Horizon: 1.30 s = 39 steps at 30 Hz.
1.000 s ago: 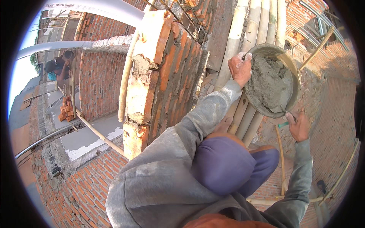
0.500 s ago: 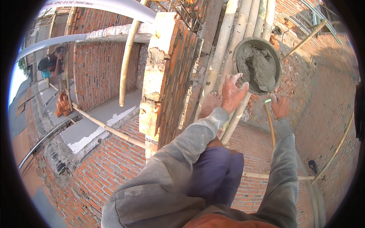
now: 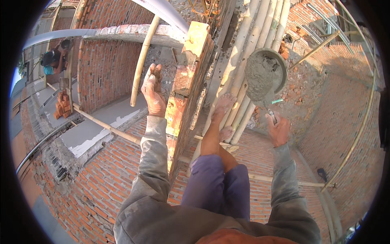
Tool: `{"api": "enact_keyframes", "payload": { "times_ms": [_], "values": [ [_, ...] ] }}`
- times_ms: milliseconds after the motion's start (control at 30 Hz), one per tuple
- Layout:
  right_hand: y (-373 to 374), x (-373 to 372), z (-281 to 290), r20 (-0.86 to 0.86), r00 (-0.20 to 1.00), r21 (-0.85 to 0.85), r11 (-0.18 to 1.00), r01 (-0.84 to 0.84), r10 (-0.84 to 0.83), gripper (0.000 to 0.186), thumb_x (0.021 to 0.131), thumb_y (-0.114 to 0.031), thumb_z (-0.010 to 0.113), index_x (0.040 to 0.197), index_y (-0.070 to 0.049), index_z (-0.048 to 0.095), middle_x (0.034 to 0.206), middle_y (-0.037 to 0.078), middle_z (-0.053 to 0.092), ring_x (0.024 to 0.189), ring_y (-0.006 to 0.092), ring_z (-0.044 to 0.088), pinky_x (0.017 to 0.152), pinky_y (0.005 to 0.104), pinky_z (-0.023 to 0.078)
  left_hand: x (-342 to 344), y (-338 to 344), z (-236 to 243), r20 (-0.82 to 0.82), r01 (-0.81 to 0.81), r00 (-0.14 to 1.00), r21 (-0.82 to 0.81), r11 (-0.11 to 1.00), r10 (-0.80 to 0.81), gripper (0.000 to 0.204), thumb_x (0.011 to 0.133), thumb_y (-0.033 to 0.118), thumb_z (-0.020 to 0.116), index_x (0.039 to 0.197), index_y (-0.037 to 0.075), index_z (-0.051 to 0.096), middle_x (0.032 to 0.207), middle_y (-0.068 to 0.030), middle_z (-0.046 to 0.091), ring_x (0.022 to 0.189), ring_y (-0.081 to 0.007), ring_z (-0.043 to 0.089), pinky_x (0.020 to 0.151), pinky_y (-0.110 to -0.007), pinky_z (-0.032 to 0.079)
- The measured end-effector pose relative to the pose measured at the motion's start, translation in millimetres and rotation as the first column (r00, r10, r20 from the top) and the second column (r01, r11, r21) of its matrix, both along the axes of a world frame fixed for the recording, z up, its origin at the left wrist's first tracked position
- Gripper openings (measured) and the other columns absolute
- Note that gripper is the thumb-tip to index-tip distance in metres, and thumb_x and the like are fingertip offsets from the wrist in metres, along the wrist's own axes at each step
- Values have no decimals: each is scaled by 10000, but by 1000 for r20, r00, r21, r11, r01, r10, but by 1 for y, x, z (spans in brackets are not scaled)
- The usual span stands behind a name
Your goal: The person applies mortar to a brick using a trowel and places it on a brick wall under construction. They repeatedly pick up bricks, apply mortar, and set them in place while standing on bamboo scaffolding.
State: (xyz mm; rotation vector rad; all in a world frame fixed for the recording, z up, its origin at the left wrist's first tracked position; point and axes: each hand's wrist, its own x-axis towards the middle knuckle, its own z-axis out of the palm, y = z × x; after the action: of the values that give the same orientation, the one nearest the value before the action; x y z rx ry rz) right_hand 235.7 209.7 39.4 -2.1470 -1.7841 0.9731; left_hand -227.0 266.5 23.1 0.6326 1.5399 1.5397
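My right hand is closed round the handle of a trowel. Grey wet mortar is heaped over its blade, hiding most of it, above the near left part of a round bucket. Left of a narrow upright brick wall, my left hand is raised with fingers extended and nothing in it. That hand is close to the wall's side; whether it touches cannot be made out.
My bare feet stand on bamboo poles beside the wall. A bamboo pole slants past the left hand. Far left, a person is near stacked bricks. Rubble lies below, right of the bucket.
My left hand has moved from beside the bucket to the left side of the wall. The right hand has come nearer and left, and the trowel now carries mortar.
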Motion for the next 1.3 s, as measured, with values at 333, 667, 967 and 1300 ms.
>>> {"api": "enact_keyframes", "payload": {
  "times_ms": [333,667,967,1300],
  "values": [
    [14,-253,28,-850,381,-394,919,-5,-363,299,1058,-211,684,853,7,688,696,8,605,584,81,515,517,320,413,-44,96,-73,295,241,935,-122,963,-197,634,1096,386,472,1585,-18,502,1561,-188,597,1449,-321,540,1238,-426,372],
    [11,-293,-29,-861,141,-508,820,-263,-488,356,1108,-273,597,961,37,693,743,64,647,578,131,559,546,298,451,-27,113,-121,393,369,822,184,911,-412,531,1054,329,579,1411,-54,666,1478,-162,665,1359,-280,615,1215,-407,431],
    [37,-137,21,-499,846,-229,970,82,-189,269,1100,-206,588,1054,32,704,711,40,614,612,114,551,571,324,440,-34,129,-129,579,209,796,15,978,-179,466,1028,262,622,1354,-64,692,1324,-159,742,1228,-261,693,1113,-382,522],
    [-4,-108,3,-268,963,35,999,11,-1,194,1031,-126,633,1078,49,702,738,110,621,657,172,613,620,384,478,-15,92,-71,23,505,861,73,860,-508,478,1055,251,577,1381,-81,687,1374,-169,738,1318,-249,667,1176,-379,465]
  ]
}}
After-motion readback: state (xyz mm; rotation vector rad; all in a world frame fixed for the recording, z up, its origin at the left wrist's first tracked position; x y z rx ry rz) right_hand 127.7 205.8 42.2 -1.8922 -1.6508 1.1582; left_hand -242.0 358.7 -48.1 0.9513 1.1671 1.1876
